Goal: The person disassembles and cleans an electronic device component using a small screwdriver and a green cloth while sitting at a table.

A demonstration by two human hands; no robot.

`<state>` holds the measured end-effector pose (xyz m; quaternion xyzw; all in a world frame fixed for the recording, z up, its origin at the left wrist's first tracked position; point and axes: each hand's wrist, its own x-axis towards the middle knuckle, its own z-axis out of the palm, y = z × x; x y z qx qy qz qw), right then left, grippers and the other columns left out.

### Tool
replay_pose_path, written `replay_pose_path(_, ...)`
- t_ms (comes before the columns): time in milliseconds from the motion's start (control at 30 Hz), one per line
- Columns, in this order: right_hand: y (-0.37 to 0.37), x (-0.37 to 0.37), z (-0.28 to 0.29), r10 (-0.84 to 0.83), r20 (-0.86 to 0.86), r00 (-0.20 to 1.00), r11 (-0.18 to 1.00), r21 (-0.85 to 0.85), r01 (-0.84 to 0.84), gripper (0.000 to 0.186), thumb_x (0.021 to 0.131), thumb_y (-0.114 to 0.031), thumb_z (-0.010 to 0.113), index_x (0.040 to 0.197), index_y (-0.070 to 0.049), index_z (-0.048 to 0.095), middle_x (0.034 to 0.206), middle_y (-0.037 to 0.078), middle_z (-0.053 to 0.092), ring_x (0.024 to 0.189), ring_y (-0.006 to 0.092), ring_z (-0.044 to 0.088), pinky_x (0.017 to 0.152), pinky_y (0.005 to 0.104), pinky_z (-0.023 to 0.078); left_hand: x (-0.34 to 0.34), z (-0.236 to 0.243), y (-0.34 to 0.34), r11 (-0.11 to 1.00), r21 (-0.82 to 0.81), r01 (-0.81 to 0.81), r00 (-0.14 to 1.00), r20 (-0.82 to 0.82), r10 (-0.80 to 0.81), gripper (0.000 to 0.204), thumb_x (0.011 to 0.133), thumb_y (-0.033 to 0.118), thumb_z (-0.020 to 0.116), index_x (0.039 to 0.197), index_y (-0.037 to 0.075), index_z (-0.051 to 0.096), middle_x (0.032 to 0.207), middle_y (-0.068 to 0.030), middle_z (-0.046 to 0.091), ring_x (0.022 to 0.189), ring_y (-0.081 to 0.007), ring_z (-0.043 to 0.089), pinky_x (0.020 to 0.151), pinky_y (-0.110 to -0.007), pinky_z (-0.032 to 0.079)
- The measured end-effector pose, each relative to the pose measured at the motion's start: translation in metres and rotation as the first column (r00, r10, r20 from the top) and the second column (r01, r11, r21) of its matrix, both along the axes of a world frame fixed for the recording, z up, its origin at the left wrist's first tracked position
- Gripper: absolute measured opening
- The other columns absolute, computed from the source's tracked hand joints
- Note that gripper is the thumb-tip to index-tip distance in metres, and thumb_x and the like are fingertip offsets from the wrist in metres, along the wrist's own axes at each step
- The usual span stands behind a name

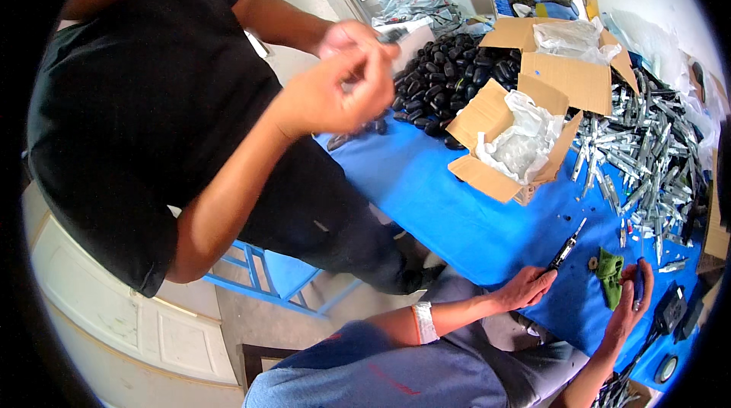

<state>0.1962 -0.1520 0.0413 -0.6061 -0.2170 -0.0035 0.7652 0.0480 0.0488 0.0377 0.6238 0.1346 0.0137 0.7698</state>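
Observation:
My left hand [525, 288] grips the lower end of a slim silver-and-black metal part [567, 244], whose thin tip slants up and away over the blue cloth. To its right, my right hand [633, 300] is closed round the blue handle of a screwdriver [639, 284], its thin shaft rising toward the far side. Beside the right hand lies a crumpled green cloth [610, 277]. A small tan ring [593, 263] sits at that cloth's left edge. Beyond both hands spreads a heap of similar slim silver-and-black parts [647, 156].
A co-worker in black [152, 103] stands at the left, hands raised near the table. Two open cardboard boxes [487, 115] with white plastic liners stand on the blue tablecloth [411, 179]. Behind them are piled black oval pieces [445, 76]. A black box-shaped piece [671, 307] lies at far right.

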Motion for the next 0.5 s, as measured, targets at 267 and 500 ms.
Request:
replay_pose_path(267, -0.006, -0.01, -0.002, -0.009, -0.04, 0.999, 0.923, -0.385, -0.007, 0.028, 0.089, -0.022, 0.06, 0.106, -0.001, 0.063, 0.102, 0.006, 0.059, 0.091, 0.014, 0.053, 0.08, 0.0249, 0.041, -0.005, -0.001, 0.006, 0.999, 0.034, -0.013, 1.0, 0.018, 0.012, 0.048, 0.094, 0.047, 0.044, 0.067, 0.008, 0.047, 0.048, 0.0012, 0.045, 0.04, -0.0049, 0.04, 0.036, -0.021, 0.028)
replay_pose_path(500, -0.009, -0.01, -0.011, -0.085, 0.325, 0.942, 0.768, -0.581, 0.27, 0.021, 0.091, -0.003, 0.05, 0.11, -0.003, 0.061, 0.103, 0.011, 0.061, 0.096, 0.0218, 0.058, 0.085, 0.0297, 0.044, 0.004, -0.003, 0.005, 0.995, 0.1, 0.015, 1.0, 0.026, -0.018, 0.047, 0.096, 0.044, 0.042, 0.067, 0.008, 0.048, 0.05, 0.0022, 0.045, 0.04, -0.0038, 0.039, 0.037, -0.021, 0.029)
